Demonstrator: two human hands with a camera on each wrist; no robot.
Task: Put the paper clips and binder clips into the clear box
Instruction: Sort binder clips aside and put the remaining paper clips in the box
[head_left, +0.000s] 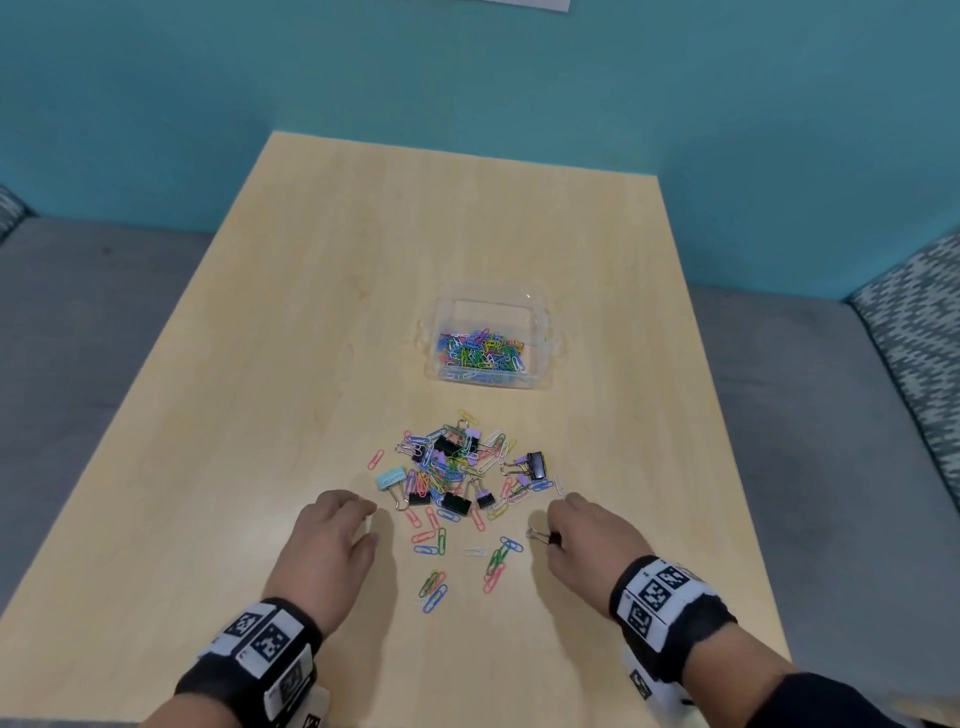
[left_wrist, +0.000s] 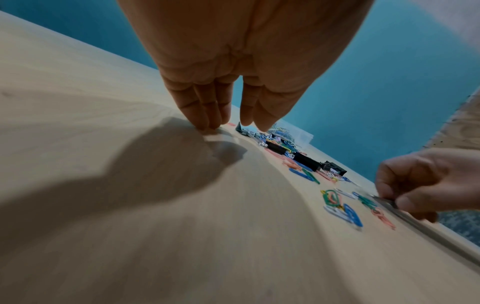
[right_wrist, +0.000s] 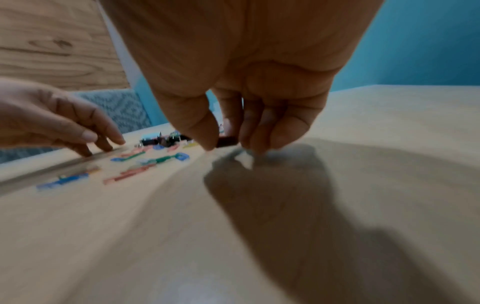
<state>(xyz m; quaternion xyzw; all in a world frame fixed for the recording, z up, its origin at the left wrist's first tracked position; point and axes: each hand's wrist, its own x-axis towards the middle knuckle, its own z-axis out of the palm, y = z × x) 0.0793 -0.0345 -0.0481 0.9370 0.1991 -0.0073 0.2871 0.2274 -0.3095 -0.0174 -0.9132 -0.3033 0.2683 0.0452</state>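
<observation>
A clear box (head_left: 543, 358) stands on the wooden table (head_left: 322, 322) beyond the middle, with several coloured paper clips (head_left: 480, 351) inside. Nearer me lies a loose pile of paper clips and binder clips (head_left: 457, 467), black, lilac and one light blue (head_left: 389, 477). My right hand (head_left: 551, 535) (right_wrist: 228, 144) pinches a small black binder clip (head_left: 544, 536) (right_wrist: 228, 141) just above the table, right of the scattered clips. My left hand (head_left: 366, 522) (left_wrist: 237, 123) holds nothing; its fingertips (left_wrist: 213, 125) touch the table at the pile's near left edge.
More paper clips (head_left: 434, 590) lie scattered between my hands. Grey sofa seats (head_left: 104, 322) flank the table on both sides, with a patterned cushion (head_left: 914, 332) at the right. A teal wall (head_left: 467, 104) stands behind the table's far edge.
</observation>
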